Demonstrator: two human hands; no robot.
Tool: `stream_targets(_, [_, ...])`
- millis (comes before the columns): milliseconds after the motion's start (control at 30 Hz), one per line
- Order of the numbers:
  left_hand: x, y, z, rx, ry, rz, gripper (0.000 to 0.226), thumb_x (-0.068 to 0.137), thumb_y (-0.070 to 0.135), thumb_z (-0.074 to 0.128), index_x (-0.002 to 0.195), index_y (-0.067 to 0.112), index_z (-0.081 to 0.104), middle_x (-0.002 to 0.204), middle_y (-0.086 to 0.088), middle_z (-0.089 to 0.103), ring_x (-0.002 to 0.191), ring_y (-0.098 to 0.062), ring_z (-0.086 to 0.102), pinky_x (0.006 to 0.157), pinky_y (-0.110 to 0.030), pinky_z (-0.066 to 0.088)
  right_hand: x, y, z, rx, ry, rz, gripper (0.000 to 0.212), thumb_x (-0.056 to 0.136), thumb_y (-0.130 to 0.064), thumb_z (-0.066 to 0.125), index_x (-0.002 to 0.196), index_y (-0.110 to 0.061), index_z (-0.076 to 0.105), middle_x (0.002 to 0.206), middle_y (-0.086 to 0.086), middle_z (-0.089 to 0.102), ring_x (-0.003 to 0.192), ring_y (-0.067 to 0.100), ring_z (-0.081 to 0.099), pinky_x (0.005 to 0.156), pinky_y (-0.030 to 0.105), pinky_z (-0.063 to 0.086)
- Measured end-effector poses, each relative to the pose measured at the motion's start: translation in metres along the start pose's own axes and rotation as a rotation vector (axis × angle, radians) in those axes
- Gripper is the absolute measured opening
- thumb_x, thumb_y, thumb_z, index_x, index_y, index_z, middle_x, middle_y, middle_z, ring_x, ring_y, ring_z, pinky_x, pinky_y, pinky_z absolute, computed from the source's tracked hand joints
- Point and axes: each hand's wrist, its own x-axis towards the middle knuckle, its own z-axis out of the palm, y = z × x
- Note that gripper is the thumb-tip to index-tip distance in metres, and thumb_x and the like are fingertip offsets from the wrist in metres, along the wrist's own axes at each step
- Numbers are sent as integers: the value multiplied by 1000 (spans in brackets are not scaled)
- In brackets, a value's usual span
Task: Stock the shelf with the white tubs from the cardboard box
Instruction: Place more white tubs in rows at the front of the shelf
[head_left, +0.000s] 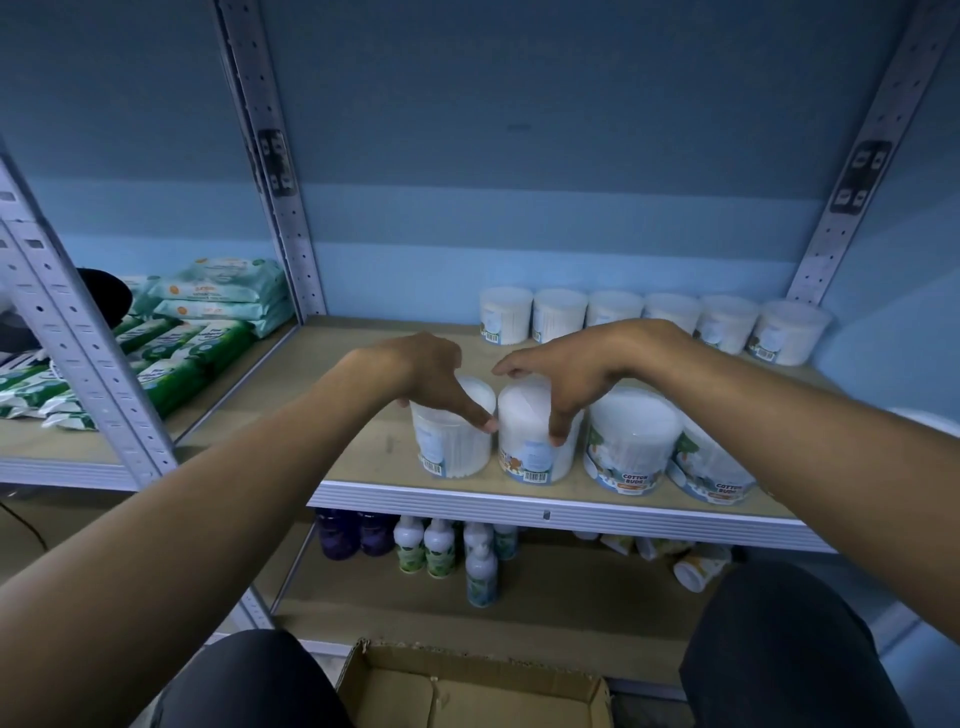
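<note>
cardboard box (470, 691): nearest, low between the knees, well below both hands; the visible part of its floor is bare.
lower shelf bottles (439, 548): under the board the fingers work over.
left hand (431, 379): fingers curled over the top of the left tub (452, 441), thumb down its right side; grasping it.
right hand (566, 374): thumb and fingers wrapped over the second tub (535, 441); grasping it.
tub gap: the two held tubs touch or nearly touch.
front-row tubs (631, 441): two more, just right of the right-hand fingers, labelled "COTTON BUDS".
shelf (363, 441): wooden board, bare left of the left fingers.
back-row tubs (644, 322): six, beyond the fingers by the wall.
wipes packs (218, 306): far left, neighbouring bay.
</note>
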Motion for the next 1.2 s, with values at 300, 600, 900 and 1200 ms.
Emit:
stream_targets(300, [-5, 0, -18, 31, -133, 106, 95, 70, 53, 82, 150, 34, 36, 152, 13, 41, 135, -15, 45, 110, -32, 34, 5, -12, -1, -126, 102, 120, 98, 65, -81, 67, 142, -23, 49, 137, -1, 56, 122, 24, 54, 99, 41, 49])
stream_targets(600, [4, -1, -12, 51, -85, 57, 90, 55, 71, 79, 132, 29, 57, 132, 10, 58, 102, -20, 68, 94, -32, 52, 13, -11, 0, -117, 86, 43, 93, 64, -60, 84, 144, -33, 44, 142, -6, 50, 126, 21, 51, 102, 40, 47])
stream_targets(900, [1, 1, -9, 80, -59, 60, 103, 61, 80, 69, 146, 30, 40, 149, 7, 44, 129, -20, 52, 108, -35, 39, 8, 0, 0, -22, 83, 5, 98, 66, -63, 82, 149, -39, 34, 154, -10, 39, 136, 19, 43, 109, 39, 41])
stream_targets(1200, [-2, -5, -14, 35, -105, 112, 87, 66, 60, 81, 142, 32, 48, 143, 16, 49, 126, -14, 51, 104, -29, 38, 14, -2, 3, -46, 81, 55, 92, 64, -69, 79, 143, -34, 46, 141, -7, 52, 125, 20, 52, 103, 39, 46])
